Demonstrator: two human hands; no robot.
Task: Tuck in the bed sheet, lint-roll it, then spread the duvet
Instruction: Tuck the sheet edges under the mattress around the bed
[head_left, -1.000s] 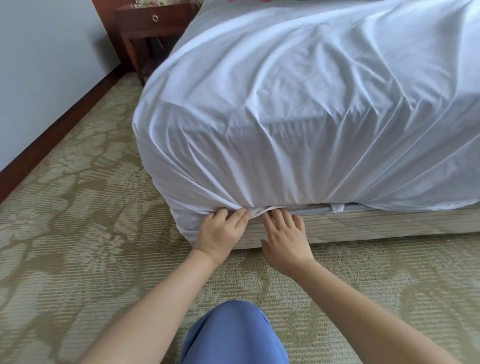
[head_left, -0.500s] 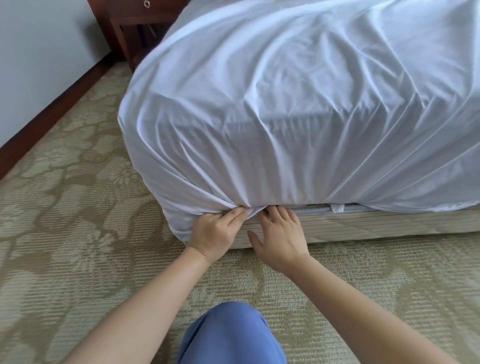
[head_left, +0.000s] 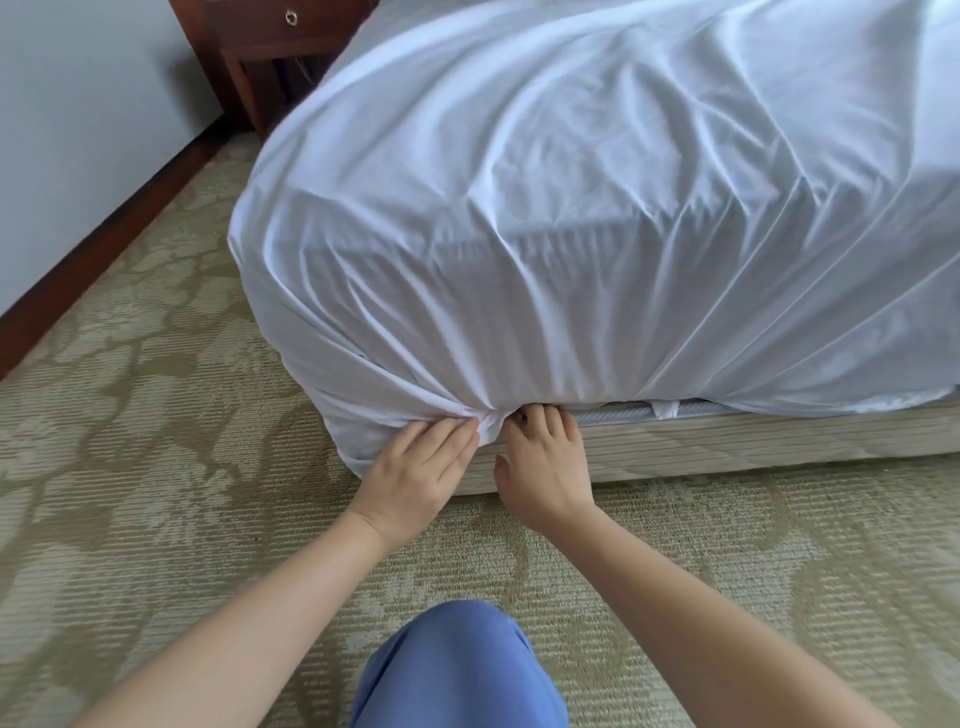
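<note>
Sheet (head_left: 571, 234) edge more bunched than before

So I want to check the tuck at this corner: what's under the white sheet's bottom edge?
Under the sheet edge, a strip of mattress piping and the striped bed base show. The left hand and right hand press the sheet in; the fingertips and the mattress itself are covered.

The gap under the mattress (head_left: 618, 415) is closed off at the bed's corner by bunched sheet (head_left: 571, 234), against which the left hand (head_left: 415, 475) and right hand (head_left: 543, 465) are pressed. To the right of the corner a narrow strip of mattress edge is left uncovered above the bed base (head_left: 753, 441). Open carpet (head_left: 156, 467) is found in front of the base and along its left side. Behind the corner, passage is narrowed by a wooden nightstand (head_left: 270, 47) set against the wall (head_left: 78, 130). A blue-clad knee (head_left: 457, 670) is placed in front of the corner.
</note>
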